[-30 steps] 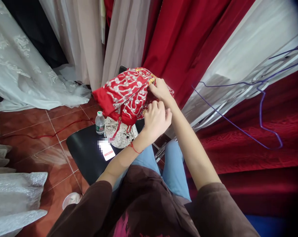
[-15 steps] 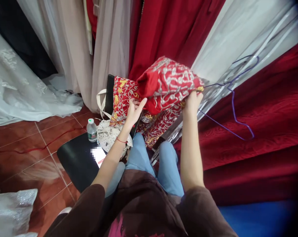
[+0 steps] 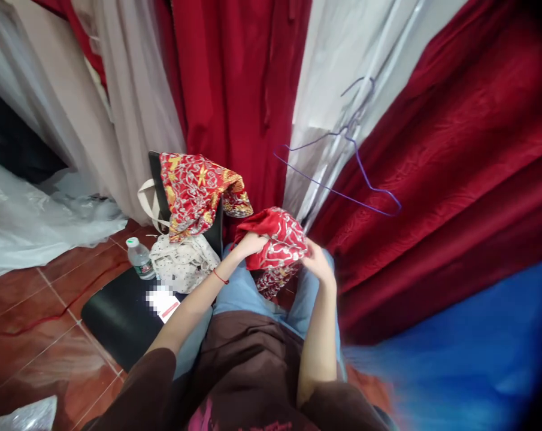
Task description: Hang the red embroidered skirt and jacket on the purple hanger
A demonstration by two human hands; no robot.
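Both hands are on a bunched-up red embroidered garment (image 3: pixel 275 242) over the lap: left hand (image 3: pixel 249 245) closed on its edge, right hand (image 3: pixel 315 263) gripping the other side, though that's a bit blurry. A similar embroidered piece (image 3: pixel 192 191) hangs over the black chair (image 3: pixel 118 311) beside a water bottle (image 3: pixel 140 258).

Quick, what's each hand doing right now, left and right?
Left hand: closed on the red embroidered garment.
Right hand: gripping the same garment's other side.
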